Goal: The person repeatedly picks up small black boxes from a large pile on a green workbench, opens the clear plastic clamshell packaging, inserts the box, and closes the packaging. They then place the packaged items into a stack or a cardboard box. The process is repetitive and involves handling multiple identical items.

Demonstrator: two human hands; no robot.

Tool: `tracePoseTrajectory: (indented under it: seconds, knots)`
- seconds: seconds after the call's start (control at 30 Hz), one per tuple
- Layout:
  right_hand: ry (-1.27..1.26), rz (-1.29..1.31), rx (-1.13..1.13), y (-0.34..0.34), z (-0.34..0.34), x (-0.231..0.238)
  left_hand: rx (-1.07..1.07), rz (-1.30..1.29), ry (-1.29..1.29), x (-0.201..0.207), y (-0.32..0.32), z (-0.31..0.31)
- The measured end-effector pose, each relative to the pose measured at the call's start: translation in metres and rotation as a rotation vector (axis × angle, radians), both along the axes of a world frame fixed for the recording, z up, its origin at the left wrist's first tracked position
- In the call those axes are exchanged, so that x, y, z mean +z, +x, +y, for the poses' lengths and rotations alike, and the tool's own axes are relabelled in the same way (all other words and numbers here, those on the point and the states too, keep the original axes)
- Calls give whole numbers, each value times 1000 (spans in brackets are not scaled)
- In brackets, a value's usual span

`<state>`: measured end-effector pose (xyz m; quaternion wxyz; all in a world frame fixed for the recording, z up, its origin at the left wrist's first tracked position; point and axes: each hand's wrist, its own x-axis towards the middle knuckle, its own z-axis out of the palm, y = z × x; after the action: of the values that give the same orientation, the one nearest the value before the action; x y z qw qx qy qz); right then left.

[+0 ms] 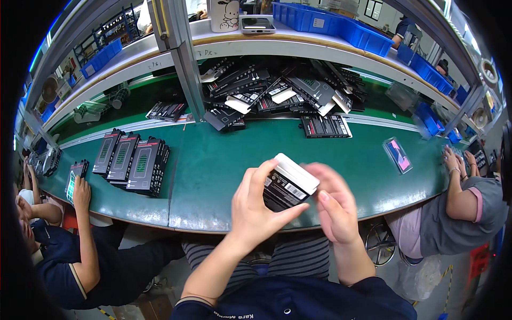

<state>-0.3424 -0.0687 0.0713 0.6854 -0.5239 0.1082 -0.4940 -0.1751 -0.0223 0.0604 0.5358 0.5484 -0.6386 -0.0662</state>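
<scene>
black box [282,193]: held above near middle of green table [213,165] | left hand [254,205]: clamped around its sides, seemingly so the white end [296,174] is uncovered | right hand [339,210]: blurred at its right, contact cannot be told

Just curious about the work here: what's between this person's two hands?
In the head view, a box sits between them: the left hand grips it, the blurred right hand is beside it, perhaps touching.

Stacked boxes [143,166] sit left of the held box [282,193].
</scene>
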Motion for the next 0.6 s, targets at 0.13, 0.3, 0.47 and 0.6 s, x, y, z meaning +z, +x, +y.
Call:
tracePoseTrajectory:
  seconds: [0.13,0.3,0.47,0.6]
  knots:
    - [158,-9,146,22,3,4,-37,435,-274,-28,-19,-1]
    - [-499,71,-424,42,8,-22,-383,1032,-132,10,-12,12]
    - [-152,-120,-234,43,15,-15,-279,867,-206,4,-16,13]
    - [-222,-138,-248,48,5,-23,-292,832,-274,-2,-12,10]
